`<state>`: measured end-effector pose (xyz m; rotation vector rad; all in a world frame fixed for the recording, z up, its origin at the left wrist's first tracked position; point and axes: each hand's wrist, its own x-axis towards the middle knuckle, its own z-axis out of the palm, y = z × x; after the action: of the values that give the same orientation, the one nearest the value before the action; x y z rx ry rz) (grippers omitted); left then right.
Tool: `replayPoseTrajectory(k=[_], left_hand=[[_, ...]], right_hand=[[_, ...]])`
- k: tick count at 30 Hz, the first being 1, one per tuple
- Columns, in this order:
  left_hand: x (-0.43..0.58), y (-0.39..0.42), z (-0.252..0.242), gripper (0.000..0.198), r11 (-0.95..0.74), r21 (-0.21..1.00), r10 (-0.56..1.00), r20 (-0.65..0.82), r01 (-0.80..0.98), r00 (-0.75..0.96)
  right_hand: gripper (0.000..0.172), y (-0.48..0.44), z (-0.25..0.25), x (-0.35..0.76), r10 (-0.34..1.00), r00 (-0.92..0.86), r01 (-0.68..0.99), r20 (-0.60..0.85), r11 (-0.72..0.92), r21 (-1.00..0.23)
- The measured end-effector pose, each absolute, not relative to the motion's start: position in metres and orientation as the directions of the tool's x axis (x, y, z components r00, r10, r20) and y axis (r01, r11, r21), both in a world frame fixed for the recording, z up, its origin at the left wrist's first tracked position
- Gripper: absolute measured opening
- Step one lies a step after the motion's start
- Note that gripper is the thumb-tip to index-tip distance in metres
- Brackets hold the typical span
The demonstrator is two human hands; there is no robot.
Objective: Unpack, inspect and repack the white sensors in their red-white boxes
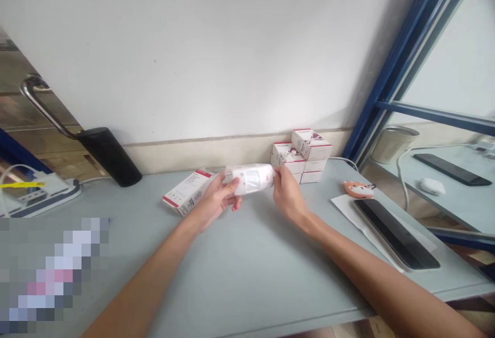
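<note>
Both my hands hold a white, shiny wrapped packet (pixel 253 179) above the table, in the middle of the view. My left hand (pixel 216 196) grips its left end, thumb on top and fingers curled below. At the other end, the thumb and fingers of my right hand (pixel 286 191) pinch its edge. The wrapping looks like clear or white plastic with small red marks; what is inside cannot be made out. Just behind my left hand lies a white box with red edges (pixel 189 187), partly covered by that hand.
Several similar white-and-red boxes (pixel 309 146) are stacked against the wall. To the right are a phone (pixel 394 235) on white paper (pixel 348 211) and an orange animal-shaped case (pixel 359 189). A black cylinder (pixel 110 157) and a power strip (pixel 58 198) stand left. A blue-framed glass panel borders the right.
</note>
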<state>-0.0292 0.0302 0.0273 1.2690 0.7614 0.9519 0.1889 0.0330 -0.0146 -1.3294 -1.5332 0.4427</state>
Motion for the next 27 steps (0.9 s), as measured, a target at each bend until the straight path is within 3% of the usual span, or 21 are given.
replayPoseTrajectory(k=[8,13,19,22,25,27], left_hand=[[-0.031,0.037,0.024,0.042,0.087,0.982,0.935,-0.022,-0.167,0.354],[-0.036,0.041,0.024,0.048,0.206,0.962,0.933,-0.139,-0.178,0.332],[-0.045,0.047,0.021,0.046,0.311,0.925,0.920,-0.236,-0.218,0.312],[-0.047,0.048,0.019,0.043,0.364,0.904,0.903,-0.282,-0.227,0.323],[-0.046,0.046,0.018,0.040,0.369,0.892,0.914,-0.298,-0.260,0.276],[-0.044,0.045,0.020,0.042,0.341,0.891,0.930,-0.275,-0.298,0.243]], right_hand=[[0.017,0.025,-0.009,0.181,0.852,0.101,0.535,0.514,0.389,-0.750],[0.017,0.021,-0.008,0.183,0.789,-0.024,0.546,0.614,0.525,-0.653],[0.016,0.014,-0.002,0.182,0.572,-0.287,0.327,0.769,0.813,-0.482],[0.012,0.009,0.000,0.179,0.613,-0.332,0.304,0.717,0.789,-0.533],[0.067,0.005,-0.003,0.174,0.762,-0.347,0.328,0.547,0.645,-0.690],[0.089,0.004,-0.008,0.171,0.830,-0.380,0.274,0.408,0.523,-0.807]])
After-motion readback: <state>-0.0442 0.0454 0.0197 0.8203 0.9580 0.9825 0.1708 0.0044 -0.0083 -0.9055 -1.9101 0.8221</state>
